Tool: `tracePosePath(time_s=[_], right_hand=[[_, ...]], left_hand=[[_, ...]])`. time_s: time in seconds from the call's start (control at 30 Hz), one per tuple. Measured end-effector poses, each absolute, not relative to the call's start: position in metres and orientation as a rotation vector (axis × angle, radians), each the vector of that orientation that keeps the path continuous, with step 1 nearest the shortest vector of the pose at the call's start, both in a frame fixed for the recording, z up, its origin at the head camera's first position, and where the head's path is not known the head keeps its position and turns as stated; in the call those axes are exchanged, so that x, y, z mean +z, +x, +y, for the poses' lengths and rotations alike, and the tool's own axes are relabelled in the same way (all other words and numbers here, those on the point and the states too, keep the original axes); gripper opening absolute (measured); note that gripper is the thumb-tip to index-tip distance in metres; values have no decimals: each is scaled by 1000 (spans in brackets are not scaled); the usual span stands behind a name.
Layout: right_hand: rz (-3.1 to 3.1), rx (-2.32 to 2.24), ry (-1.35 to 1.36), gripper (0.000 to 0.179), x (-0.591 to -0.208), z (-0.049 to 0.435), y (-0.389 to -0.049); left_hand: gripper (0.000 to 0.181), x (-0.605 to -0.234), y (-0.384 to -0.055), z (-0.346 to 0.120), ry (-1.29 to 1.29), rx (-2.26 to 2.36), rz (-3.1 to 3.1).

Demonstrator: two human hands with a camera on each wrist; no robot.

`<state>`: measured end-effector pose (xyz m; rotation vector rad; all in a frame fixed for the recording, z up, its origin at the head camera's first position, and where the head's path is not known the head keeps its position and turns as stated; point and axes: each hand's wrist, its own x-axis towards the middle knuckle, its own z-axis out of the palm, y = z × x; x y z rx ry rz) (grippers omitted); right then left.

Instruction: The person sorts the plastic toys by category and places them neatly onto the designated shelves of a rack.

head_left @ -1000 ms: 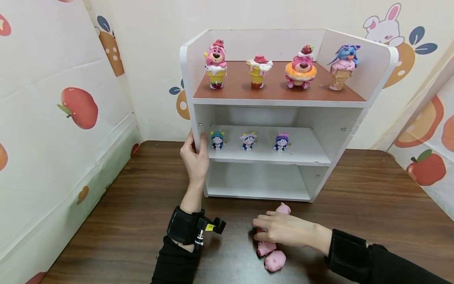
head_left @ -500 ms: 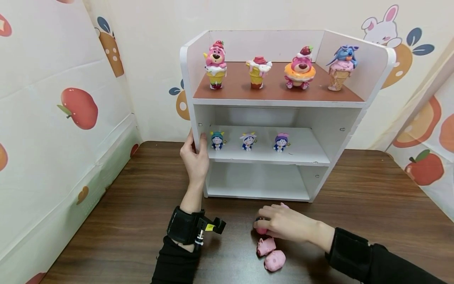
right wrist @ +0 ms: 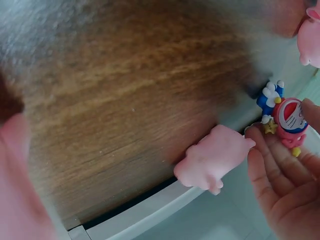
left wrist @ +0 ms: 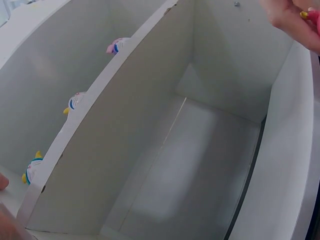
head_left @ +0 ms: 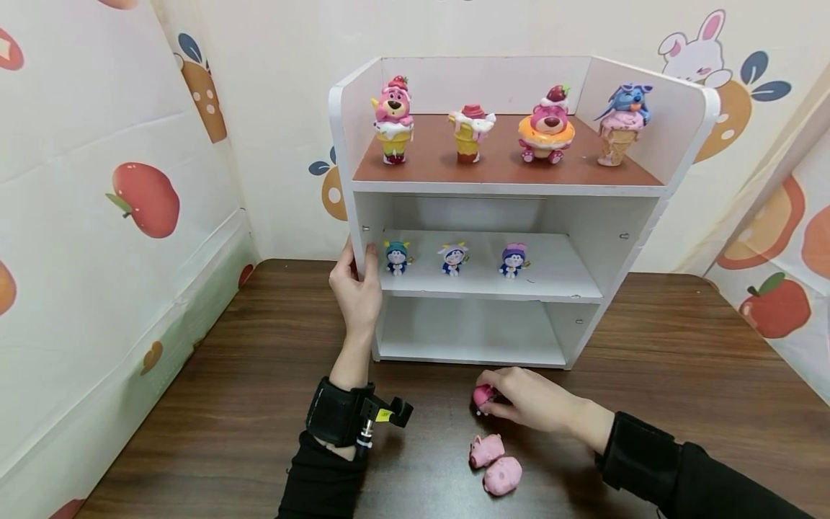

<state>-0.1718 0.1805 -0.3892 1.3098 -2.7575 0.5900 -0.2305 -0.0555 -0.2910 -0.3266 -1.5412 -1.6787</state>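
Note:
My right hand (head_left: 541, 400) pinches a small cartoon cat figurine (head_left: 483, 396) with a pink hat, just over the table in front of the shelf. In the right wrist view, the figurine (right wrist: 290, 117) shows a whiskered face, a blue body and a yellow star, between thumb and fingers. Two pink pig figurines (head_left: 503, 476) lie near that hand, and another pig (right wrist: 215, 157) shows in the right wrist view. My left hand (head_left: 357, 292) grips the left side panel of the white shelf unit (head_left: 493, 294), thumb on the inner side.
Three similar cat figurines (head_left: 452, 258) stand in a row on the middle shelf. Several ice-cream and bear figurines (head_left: 547, 126) stand on the brown top. Brown wood table (head_left: 259, 404) surrounds the shelf. Patterned sheets (head_left: 84, 238) hang left and right.
My right hand has lifted the cat figurine from among the pigs and moved slightly away toward the shelf. The two nearer pigs stay put. My left hand has not moved.

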Motion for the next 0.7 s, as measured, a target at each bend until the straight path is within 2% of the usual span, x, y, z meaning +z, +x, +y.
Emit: tracePosePath(time_s=[0.23,0.4,0.7], right_hand=[[-2785,463,1204,24,-387,182,-170],[-2668,369,1265,36,-384,181,-169],[-2439,181,1447,34,-387,176,-168]], left_hand=[[31,-301,-241,-57,-347,-1681,-1521],[31,-312,-253,-60,-350,-1676,-1513],[31,-315,-255,-60,-359,-1653,-1504]])
